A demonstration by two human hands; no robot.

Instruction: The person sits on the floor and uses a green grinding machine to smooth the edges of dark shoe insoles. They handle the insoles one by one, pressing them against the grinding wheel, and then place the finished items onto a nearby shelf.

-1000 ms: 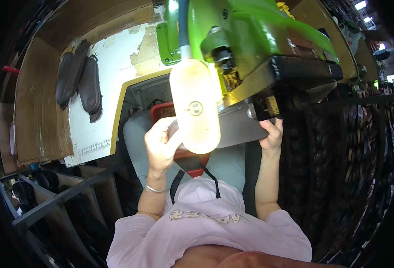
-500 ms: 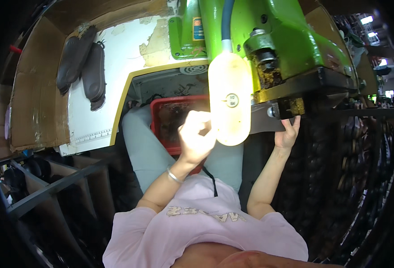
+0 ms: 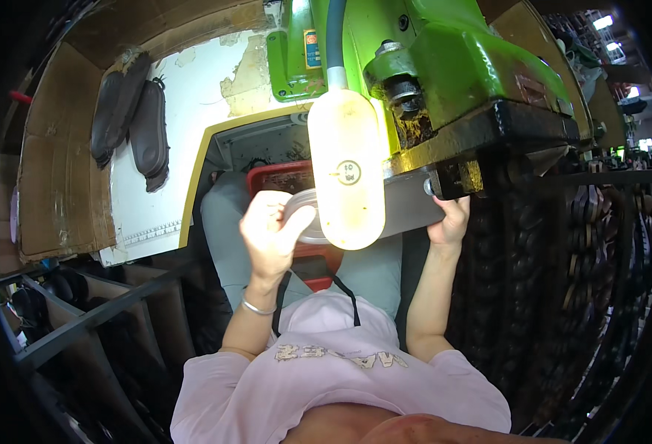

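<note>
A long, flat grey shoe sole (image 3: 411,206) with a rounded end lies between my hands, below the green machine's head. My left hand (image 3: 268,235), a bangle at its wrist, is closed round the rounded end. At the other end, beside the machine's dark metal edge, my right hand (image 3: 450,222) pinches the sole. A bright, oblong lamp (image 3: 346,211) on a grey flexible neck hides the sole's middle. The green machine (image 3: 451,66) carries a black, grease-stained lower plate over the right end.
Several dark soles (image 3: 148,137) lie on the white tabletop (image 3: 193,89) by an open cardboard box (image 3: 63,155). Between my knees stands a red bin (image 3: 263,176). A divided rack (image 3: 96,307) is at lower left; rows of dark soles hang at right.
My left hand has moved left, out of the lamp's glare, with the sole's rounded end now showing in it. My right hand has shifted slightly left, still gripping the sole. The view has shifted slightly.
</note>
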